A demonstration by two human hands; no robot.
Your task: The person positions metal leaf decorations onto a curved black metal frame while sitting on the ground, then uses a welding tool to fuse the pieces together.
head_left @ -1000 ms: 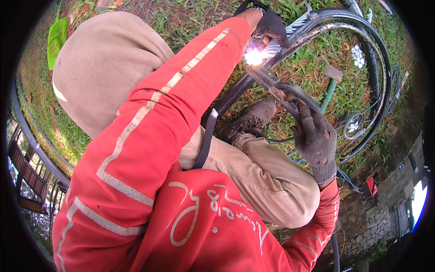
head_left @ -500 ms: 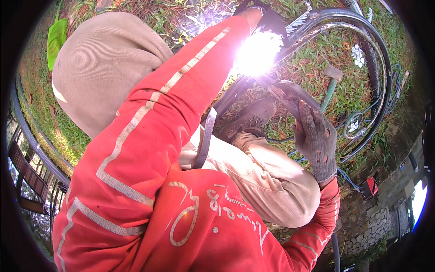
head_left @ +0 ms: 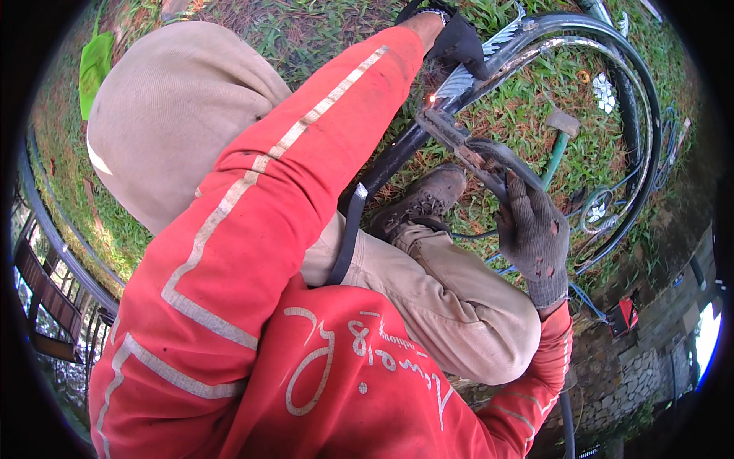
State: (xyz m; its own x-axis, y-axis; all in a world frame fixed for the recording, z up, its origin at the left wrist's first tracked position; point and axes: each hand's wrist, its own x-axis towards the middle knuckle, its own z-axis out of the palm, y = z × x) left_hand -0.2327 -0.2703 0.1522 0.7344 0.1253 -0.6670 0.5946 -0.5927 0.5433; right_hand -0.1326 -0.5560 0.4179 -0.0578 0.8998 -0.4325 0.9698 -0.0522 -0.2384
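A dark-gloved left hand [head_left: 456, 44] reaches to the top of the view, beside a black curved metal frame [head_left: 539, 29] and its silvery leaf ornament [head_left: 459, 81]. Its fingers merge into the dark glove, so their grip does not show. My right hand [head_left: 531, 222], in a worn grey glove with holes, is closed around a welding electrode holder [head_left: 489, 164]. The holder's jaws lie over a black pipe [head_left: 397, 157] of the frame. A small orange glow [head_left: 433, 98] sits near the jaws, by the leaf ornament.
A hammer [head_left: 556, 149] with a green handle lies on the grass, with blue cable [head_left: 599, 200] nearby. A dark flat strip [head_left: 349, 233] crosses my trousers. My left knee [head_left: 183, 115] and boot [head_left: 428, 195] flank the pipe. A red and black object [head_left: 624, 317] lies right.
The bright welding arc has gone out, leaving a small orange glow. The holder's jaws now show clearly, slightly up and left. My left arm has hardly moved.
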